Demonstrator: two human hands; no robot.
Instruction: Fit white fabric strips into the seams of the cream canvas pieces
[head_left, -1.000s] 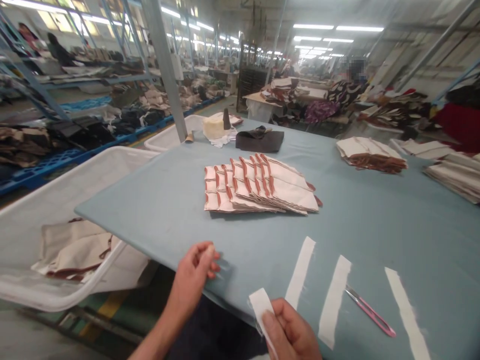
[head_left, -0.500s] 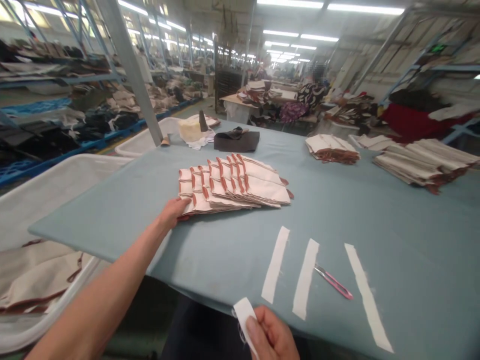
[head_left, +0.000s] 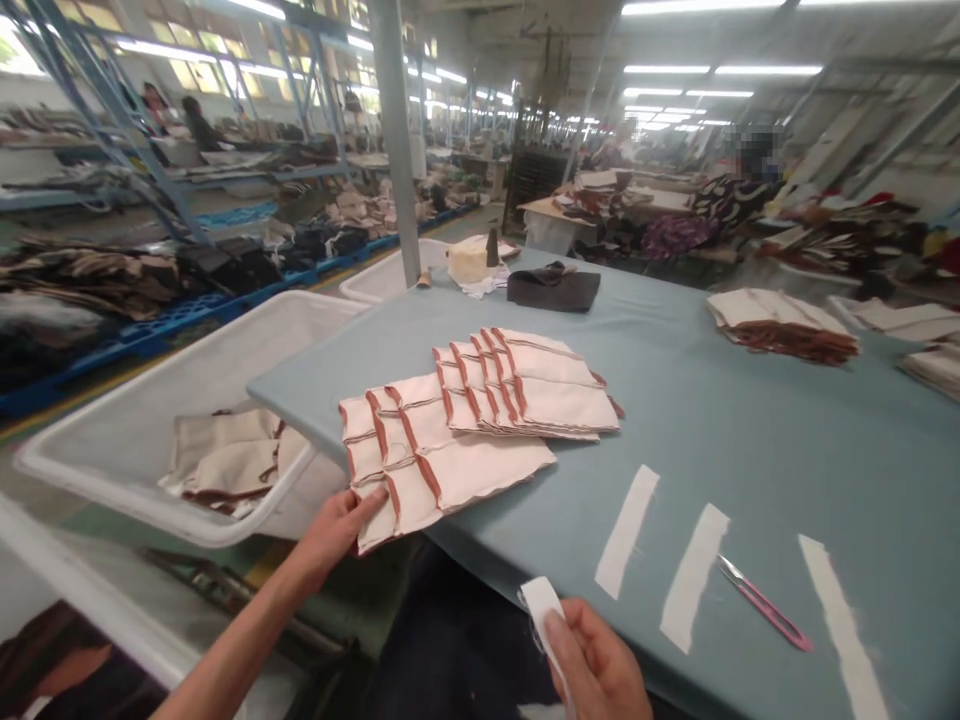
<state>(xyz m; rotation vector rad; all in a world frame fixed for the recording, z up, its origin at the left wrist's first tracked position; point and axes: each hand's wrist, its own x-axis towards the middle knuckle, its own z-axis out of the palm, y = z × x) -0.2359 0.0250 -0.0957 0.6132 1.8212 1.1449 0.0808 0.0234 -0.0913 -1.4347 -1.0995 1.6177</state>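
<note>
My left hand (head_left: 352, 518) pinches the near left corner of several cream fabric pieces with brown edging (head_left: 480, 475), which stick out past the table's edge. Their right part lies against a stack of like cream pieces (head_left: 559, 385) on the blue-green table. Low in the view, my right hand (head_left: 596, 655) grips a short white fabric strip (head_left: 544, 605) with frayed threads, between thumb and fingers. To its right lie a white strip (head_left: 628, 530), a second strip (head_left: 695, 578) and a third strip (head_left: 844, 625). Thread snips with a pink handle (head_left: 769, 605) rest between the latter two.
A white bin (head_left: 187, 420) holding cream pieces stands left of the table (head_left: 675, 420). Dark folded fabric (head_left: 553, 290) and a dark thread cone (head_left: 492, 248) lie at the back. Another cream stack (head_left: 784, 325) sits far right. A metal post (head_left: 395, 140) rises behind the table's corner.
My left hand has drawn several cream pieces off the stack, toward me and over the table's edge. The view has turned left. My right hand still holds the white strip.
</note>
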